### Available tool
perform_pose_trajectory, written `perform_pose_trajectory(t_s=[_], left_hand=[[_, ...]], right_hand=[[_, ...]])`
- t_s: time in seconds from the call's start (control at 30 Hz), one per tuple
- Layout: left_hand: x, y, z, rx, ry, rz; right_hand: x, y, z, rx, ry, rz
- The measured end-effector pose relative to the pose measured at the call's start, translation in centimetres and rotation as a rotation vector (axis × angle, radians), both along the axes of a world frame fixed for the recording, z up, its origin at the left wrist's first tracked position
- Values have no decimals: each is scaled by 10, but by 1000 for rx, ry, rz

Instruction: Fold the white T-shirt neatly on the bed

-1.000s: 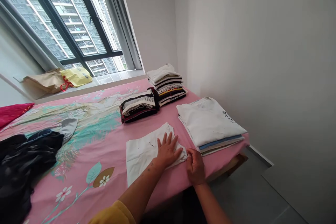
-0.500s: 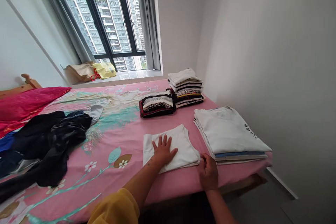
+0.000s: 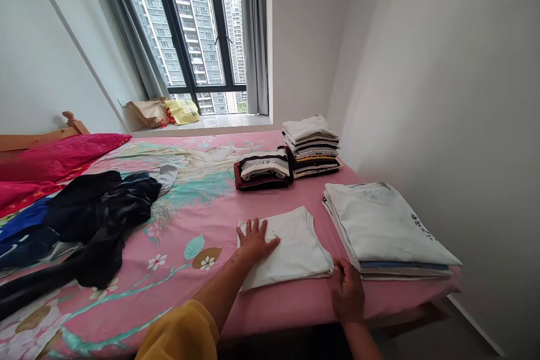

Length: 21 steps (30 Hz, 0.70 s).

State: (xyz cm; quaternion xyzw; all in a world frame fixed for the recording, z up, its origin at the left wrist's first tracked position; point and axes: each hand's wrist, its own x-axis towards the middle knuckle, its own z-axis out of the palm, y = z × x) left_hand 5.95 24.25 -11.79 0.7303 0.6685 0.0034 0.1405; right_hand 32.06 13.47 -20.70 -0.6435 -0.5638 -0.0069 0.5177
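Observation:
A folded white garment point(image 3: 291, 250) lies on the pink bedsheet point(image 3: 198, 219) near the bed's front edge. My left hand point(image 3: 254, 239) rests flat on the garment's left part, fingers spread. My right hand point(image 3: 348, 291) sits at the garment's near right corner with fingers curled; whether they pinch the cloth is hidden. To the right lies a low stack of folded white shirts point(image 3: 386, 228).
Two stacks of folded clothes stand further back: a dark striped one point(image 3: 262, 170) and a taller one point(image 3: 312, 145). A heap of dark unfolded clothes point(image 3: 84, 219) covers the bed's left side, beside a red pillow point(image 3: 54, 157). Bags point(image 3: 162, 111) sit on the windowsill. The wall runs along the right.
The view has swung left and levelled. My left hand has slid leftward across the white garment. My right hand stays at the garment's near right corner.

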Motion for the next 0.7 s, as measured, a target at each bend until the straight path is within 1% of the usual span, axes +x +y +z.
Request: perform_pose_trajectory(t_s=[0.1,0.17,0.27,0.33,0.37,0.43,0.47,0.53,0.63,0.7], left_hand=[[-13,3,1,27,-60,43],[-23,5,3,64,-138,106],[-40,4,7,156,-424,296],[-52,-5,10,168,-592,409],[-57,-12,12,140,-638,433],[-68,-30,16,52,-668,434],[-72,-38,18,-9,-711,430],[-77,-51,24,-162,-860,421],[-77,-52,32,-392,-1090,437],[-73,-46,36,-436,-1134,448]], right_hand=[[1,0,-1,-4,7,2],[1,0,-1,-1,6,5],[1,0,0,3,5,-3],[1,-1,2,5,6,-8],[0,-1,2,8,5,-10],[0,-1,4,16,1,-13],[-1,-1,4,19,0,-15],[-1,-1,5,26,-3,-18],[-2,1,6,37,2,-19],[-1,1,7,37,9,-13]])
